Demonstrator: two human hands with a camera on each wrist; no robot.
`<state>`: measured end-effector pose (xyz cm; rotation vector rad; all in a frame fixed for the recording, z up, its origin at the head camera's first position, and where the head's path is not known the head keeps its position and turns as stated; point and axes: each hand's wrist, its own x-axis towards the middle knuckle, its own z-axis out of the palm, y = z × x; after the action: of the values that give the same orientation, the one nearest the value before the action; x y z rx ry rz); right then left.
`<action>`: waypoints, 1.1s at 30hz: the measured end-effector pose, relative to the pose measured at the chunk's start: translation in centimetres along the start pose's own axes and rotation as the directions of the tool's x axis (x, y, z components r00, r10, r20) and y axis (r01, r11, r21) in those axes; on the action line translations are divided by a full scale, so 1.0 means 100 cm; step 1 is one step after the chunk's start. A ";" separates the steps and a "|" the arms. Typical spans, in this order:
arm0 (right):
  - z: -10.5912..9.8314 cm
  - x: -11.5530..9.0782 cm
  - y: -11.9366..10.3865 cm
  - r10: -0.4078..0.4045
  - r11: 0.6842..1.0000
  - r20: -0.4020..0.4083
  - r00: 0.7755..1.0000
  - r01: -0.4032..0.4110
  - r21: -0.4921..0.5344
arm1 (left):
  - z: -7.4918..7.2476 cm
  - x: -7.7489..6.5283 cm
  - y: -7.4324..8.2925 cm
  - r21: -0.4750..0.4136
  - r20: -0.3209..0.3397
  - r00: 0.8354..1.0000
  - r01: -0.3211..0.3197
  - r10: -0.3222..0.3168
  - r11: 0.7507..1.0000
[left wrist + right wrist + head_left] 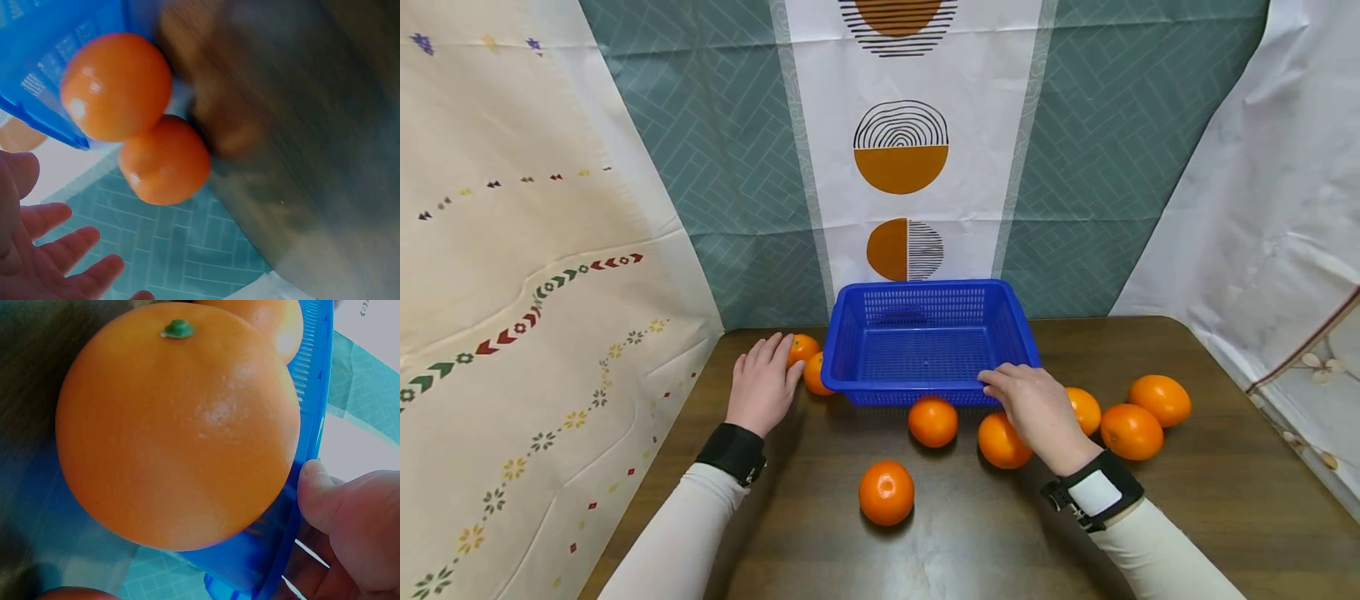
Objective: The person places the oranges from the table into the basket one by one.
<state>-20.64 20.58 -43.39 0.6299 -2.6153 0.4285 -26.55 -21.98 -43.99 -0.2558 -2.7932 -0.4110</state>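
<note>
A blue plastic basket [925, 354] with perforated walls stands at the back of the table, with nothing inside it. My right hand [1039, 408] holds its front right corner, the thumb [317, 487] against the rim and the fingers partly hidden behind it. Below that hand lies an orange [1002, 442], which fills much of the right wrist view. My left hand [763, 382] is off the basket's left side, fingers relaxed and apart, holding nothing. Two oranges lie beside it: one [117, 87] against the basket, the other [165, 160] farther back.
In front of the basket sits an orange [933, 422], and another orange [886, 493] is nearer on the wooden table [805, 533]. To the right are several more, including an orange [1160, 400] near the right edge. A patterned cloth [745, 167] hangs behind the table.
</note>
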 end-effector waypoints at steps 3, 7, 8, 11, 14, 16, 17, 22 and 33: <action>0.000 -0.002 0.000 0.001 1.000 -0.001 1.000 -0.001 0.003 | 0.004 0.008 -0.005 0.018 0.007 1.000 0.006 -0.006 1.000; -0.001 -0.001 0.000 -0.008 1.000 -0.007 1.000 0.008 0.004 | 0.006 0.016 -0.009 0.021 0.015 1.000 0.000 0.000 1.000; -0.001 -0.001 0.000 -0.009 1.000 -0.009 1.000 0.009 0.003 | 0.006 0.018 -0.009 0.022 0.019 1.000 -0.006 0.006 1.000; -0.001 -0.001 0.000 -0.010 1.000 -0.012 1.000 0.010 0.001 | 0.005 0.024 -0.010 0.029 0.042 0.999 -0.024 0.023 0.999; -0.001 -0.002 0.001 -0.010 1.000 -0.009 1.000 0.010 -0.001 | 0.006 0.027 -0.012 0.042 0.068 0.997 -0.040 0.037 0.998; -0.001 -0.002 0.000 -0.010 1.000 -0.006 1.000 0.010 -0.001 | 0.007 0.030 -0.014 0.050 0.077 0.996 -0.057 0.053 0.997; -0.001 -0.002 0.001 -0.010 1.000 -0.005 1.000 0.010 -0.002 | 0.008 0.031 -0.015 0.052 0.079 0.995 -0.067 0.063 0.996; -0.001 -0.002 0.000 -0.013 1.000 -0.009 1.000 0.013 0.002 | 0.012 0.034 -0.018 0.054 0.092 0.991 -0.106 0.100 0.993; 0.000 -0.002 0.000 -0.020 1.000 -0.014 1.000 0.020 -0.003 | 0.022 0.041 -0.022 0.019 0.156 0.983 -0.102 0.098 0.995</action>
<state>-20.46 20.66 -43.49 0.6488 -2.5936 0.4218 -31.48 -22.82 -45.22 -0.4381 -2.9194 -0.3426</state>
